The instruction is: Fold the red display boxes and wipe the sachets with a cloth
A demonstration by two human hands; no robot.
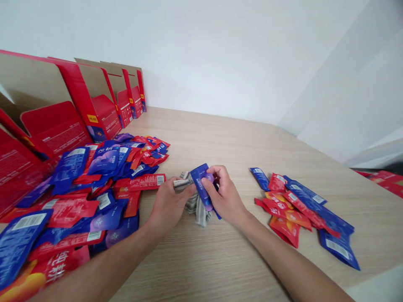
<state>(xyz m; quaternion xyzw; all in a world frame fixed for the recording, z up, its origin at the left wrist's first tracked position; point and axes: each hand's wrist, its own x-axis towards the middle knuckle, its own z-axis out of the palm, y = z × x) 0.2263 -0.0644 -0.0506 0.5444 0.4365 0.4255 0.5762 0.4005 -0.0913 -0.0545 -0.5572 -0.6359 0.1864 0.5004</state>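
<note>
Both my hands meet at the middle of the wooden table (239,138). My left hand (168,205) is closed around a bundle of several flat packets (197,207), whose silvery backs fan out below my fingers. My right hand (223,195) pinches a blue packet (201,182) at the front of that bundle, thumb on its face. A large loose heap of red and blue packets (94,188) lies just left of my left hand.
A smaller spread of red and blue packets (302,209) lies to the right of my right hand. Open red cardboard boxes (72,109) stand in a row along the left, against the white wall. More red packets (387,180) show at the far right edge.
</note>
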